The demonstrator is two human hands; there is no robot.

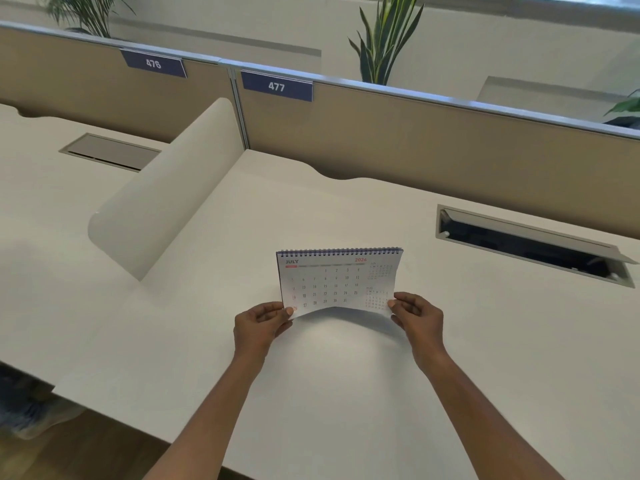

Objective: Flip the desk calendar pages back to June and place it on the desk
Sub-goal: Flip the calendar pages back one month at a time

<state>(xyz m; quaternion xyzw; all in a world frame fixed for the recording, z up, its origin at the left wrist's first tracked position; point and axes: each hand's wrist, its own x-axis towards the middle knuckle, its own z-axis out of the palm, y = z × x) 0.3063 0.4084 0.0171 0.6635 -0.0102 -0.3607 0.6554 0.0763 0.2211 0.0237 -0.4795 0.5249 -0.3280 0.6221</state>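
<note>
A white spiral-bound desk calendar [337,280] is held up over the middle of the white desk [346,393]. Its front page reads JULY 2026, with the spiral binding along the top edge. My left hand [261,323] pinches the bottom left corner of the page. At the bottom right corner, my right hand [417,318] pinches the page too. The lower edge of the page bows upward between my hands. The calendar's base is hidden behind the page.
A beige partition [415,143] with labels 476 and 477 runs along the back. A curved white divider [166,188] stands to the left. An open cable tray [526,244] is set into the desk at right. Plants stand behind the partition.
</note>
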